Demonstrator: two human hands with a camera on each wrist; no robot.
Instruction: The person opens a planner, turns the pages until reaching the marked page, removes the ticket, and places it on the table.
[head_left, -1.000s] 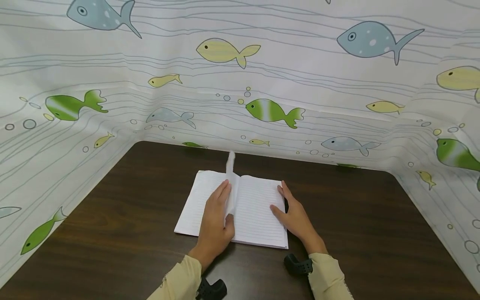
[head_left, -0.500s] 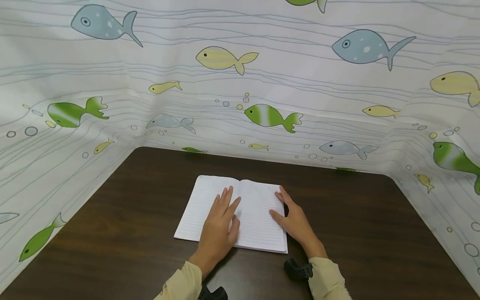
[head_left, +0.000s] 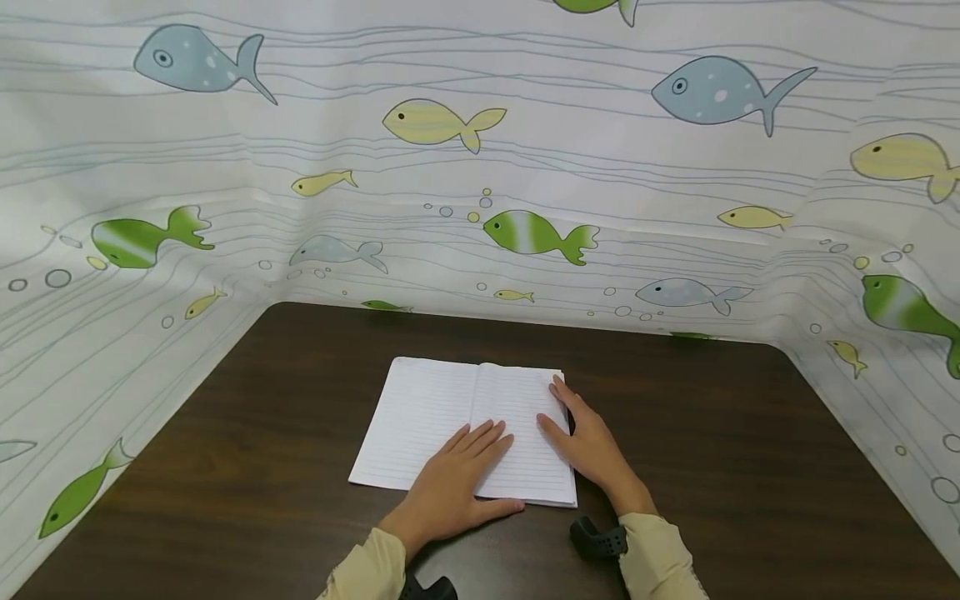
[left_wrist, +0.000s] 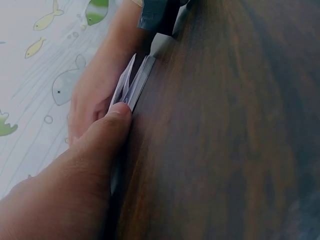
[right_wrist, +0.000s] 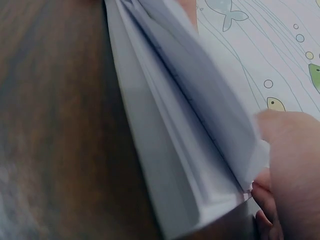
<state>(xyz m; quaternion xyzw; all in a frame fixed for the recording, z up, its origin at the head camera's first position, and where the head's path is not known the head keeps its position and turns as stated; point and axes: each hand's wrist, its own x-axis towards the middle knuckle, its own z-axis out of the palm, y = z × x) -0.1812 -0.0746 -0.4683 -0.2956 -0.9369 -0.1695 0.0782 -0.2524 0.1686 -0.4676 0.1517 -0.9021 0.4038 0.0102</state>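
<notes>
At the far left, a white cloth point(head_left: 67, 167) printed with fish rose behind a dark wood desk point(head_left: 202, 442). A cream left sleeve point(head_left: 371, 562) led to the left hand point(head_left: 453, 487), laid palm down across the lower middle of the notebook point(head_left: 427, 396); its grip was slack, fingers straight over the lined pages, thumb along the near edge. The notebook lay spread on the desk, near the middle, its right-hand leaves slightly fanned in the wrist views. At its right edge was the right hand point(head_left: 596, 442), thumb on the page and fingertips by the far corner; whether that grip was clamped on any leaves I couldn't tell. A dark wristband point(head_left: 597, 537) sat beside the right sleeve point(head_left: 656, 554).
</notes>
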